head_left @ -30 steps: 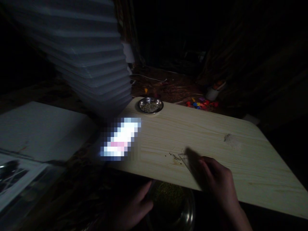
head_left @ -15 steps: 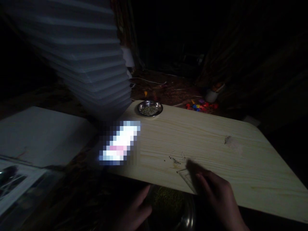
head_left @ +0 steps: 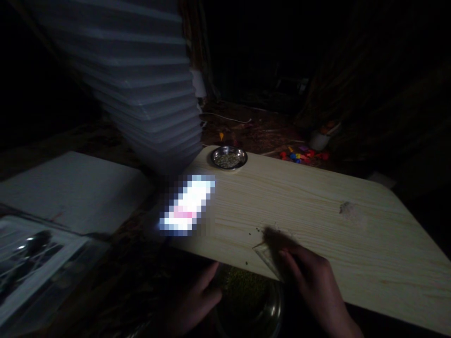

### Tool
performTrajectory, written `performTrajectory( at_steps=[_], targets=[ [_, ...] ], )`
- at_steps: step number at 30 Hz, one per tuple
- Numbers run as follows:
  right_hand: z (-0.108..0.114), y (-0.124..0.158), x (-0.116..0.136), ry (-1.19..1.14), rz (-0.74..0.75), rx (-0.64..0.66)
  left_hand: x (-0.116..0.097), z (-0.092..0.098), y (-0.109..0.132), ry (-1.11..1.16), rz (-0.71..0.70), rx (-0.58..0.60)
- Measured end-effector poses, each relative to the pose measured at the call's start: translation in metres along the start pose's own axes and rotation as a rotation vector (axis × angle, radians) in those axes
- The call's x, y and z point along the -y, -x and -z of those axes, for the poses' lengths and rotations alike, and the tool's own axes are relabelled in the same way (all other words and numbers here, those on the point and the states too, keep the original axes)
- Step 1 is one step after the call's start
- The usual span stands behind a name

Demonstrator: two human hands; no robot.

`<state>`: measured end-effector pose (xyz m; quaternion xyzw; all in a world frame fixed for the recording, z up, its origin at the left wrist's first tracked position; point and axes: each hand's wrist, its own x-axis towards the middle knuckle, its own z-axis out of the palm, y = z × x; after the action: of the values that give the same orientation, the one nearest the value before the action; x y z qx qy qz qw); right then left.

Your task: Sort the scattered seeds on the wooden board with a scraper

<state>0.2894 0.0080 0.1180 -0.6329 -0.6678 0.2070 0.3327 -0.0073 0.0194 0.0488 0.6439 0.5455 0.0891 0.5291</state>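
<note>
The scene is very dark. My right hand [head_left: 310,277] rests on the near edge of a pale wooden table [head_left: 317,211], fingers closed on a thin clear flat piece [head_left: 268,256] whose edge lies on the wood. A few dark seeds [head_left: 259,231] are scattered just beyond that piece. My left hand [head_left: 197,300] curls around the rim of a metal bowl [head_left: 252,300] of greenish grains held below the table's edge. A small steel dish [head_left: 229,157] with grains sits at the far side of the table.
A lit, blurred-out screen [head_left: 186,204] lies on the table's left end. A tall stack of pale plastic containers [head_left: 141,80] rises at the back left. A white sheet [head_left: 66,192] and a photo page [head_left: 31,258] lie left. Colourful bits [head_left: 299,154] and a cup [head_left: 319,138] are on the floor beyond.
My right hand has drawn the clear piece back toward the table's near edge, dragging seeds with it. The left hand and bowl stay under the edge.
</note>
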Motion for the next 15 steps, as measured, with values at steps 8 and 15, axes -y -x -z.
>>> performTrajectory(
  at_steps=[8, 15],
  targets=[
    [-0.014, -0.031, 0.009, 0.093, 0.021, -0.036, 0.000, 0.003, 0.002, 0.021, -0.021, -0.052],
    [-0.023, -0.025, 0.019, 0.008, 0.105, 0.081, 0.001, 0.008, 0.006, 0.183, 0.009, -0.016]
  ],
)
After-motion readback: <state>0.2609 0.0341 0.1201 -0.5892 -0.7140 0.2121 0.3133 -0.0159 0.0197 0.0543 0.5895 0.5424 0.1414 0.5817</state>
